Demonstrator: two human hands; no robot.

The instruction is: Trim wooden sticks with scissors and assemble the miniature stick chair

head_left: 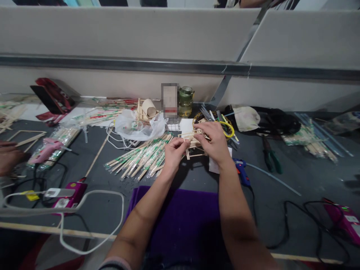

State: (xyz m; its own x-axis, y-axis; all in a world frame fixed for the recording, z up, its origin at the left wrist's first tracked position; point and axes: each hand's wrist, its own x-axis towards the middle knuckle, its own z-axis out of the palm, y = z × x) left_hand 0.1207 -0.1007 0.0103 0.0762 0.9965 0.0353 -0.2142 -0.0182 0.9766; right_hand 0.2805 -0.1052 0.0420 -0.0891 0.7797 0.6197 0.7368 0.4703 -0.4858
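Observation:
Both of my hands are on a small framework of thin wooden sticks held above the dark table. My left hand pinches its left side between thumb and fingertips. On the opposite side, my right hand curls over the top with bent fingers, hiding part of the sticks. Just left of my hands lies a spread of chopsticks in clear and green wrappers. A blue glue gun with a long clear glue stick rests beside my right forearm. A purple cloth lies under my forearms.
At left, a co-worker's hand is near a pink glue gun and a magenta power box with a looping white cable. Behind stand a green glass jar and a plastic bag. Pliers and black cords lie at right.

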